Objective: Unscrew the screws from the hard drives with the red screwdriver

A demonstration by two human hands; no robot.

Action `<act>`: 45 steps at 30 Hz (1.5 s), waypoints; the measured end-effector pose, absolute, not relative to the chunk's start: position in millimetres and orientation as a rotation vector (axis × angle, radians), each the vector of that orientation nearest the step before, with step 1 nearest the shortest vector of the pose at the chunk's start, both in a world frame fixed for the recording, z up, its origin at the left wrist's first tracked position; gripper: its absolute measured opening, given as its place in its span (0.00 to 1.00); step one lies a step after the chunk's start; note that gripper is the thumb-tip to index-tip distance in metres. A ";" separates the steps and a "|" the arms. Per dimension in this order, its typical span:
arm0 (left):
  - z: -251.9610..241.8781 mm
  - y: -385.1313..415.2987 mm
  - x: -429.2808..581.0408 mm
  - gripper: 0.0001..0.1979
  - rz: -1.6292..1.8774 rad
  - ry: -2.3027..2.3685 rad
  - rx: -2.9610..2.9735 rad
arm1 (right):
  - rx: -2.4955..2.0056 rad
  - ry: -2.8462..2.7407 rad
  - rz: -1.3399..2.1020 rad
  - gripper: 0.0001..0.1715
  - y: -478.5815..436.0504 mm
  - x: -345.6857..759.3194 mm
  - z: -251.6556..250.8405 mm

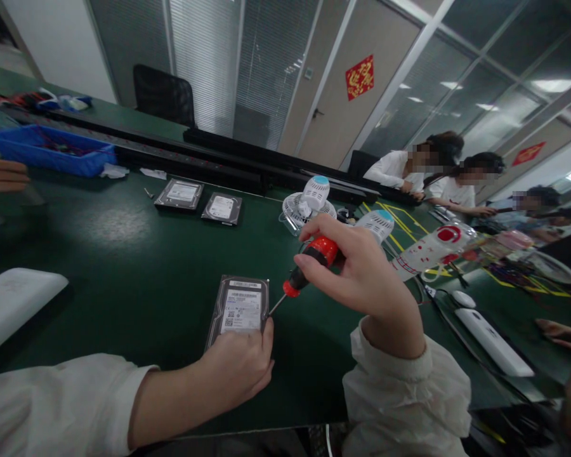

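Observation:
A hard drive (243, 303) with a white label lies label-up on the green table in front of me. My left hand (242, 365) is closed over its near end, with fingers curled at the right edge. In my right hand (356, 266) is a red and black screwdriver (311, 266), gripped by the handle and tilted down to the left. Its thin metal shaft reaches the drive's right edge, close to my left fingertips. Whether the tip sits in a screw is too small to tell.
Two more hard drives (179, 193) (221, 208) lie farther back, left of small white fans (316, 193). A blue bin (52, 149) stands at the far left, near another person's hand (2, 176). White devices (16, 304) (495, 343) lie at both sides. Several people sit at the right.

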State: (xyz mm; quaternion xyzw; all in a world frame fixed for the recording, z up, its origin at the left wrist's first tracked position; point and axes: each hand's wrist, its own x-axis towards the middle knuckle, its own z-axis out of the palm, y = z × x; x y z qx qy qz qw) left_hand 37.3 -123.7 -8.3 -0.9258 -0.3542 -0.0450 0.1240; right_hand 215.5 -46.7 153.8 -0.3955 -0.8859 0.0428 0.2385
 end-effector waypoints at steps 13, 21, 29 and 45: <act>-10.4 -124.4 37.6 0.31 -0.145 -1.091 -2.743 | -1.076 -2.436 0.127 0.10 -47.5 214.6 155.2; -8.2 -122.5 39.3 0.31 -0.121 -1.130 -2.762 | -1.121 -2.415 0.146 0.15 -45.7 215.0 154.6; -8.2 -123.9 37.8 0.31 -0.138 -1.102 -2.753 | -1.073 -2.473 0.152 0.07 -48.3 217.6 158.1; -6.7 -122.4 38.3 0.30 -0.159 -1.063 -2.719 | -0.901 -2.517 0.197 0.09 -48.8 219.1 159.7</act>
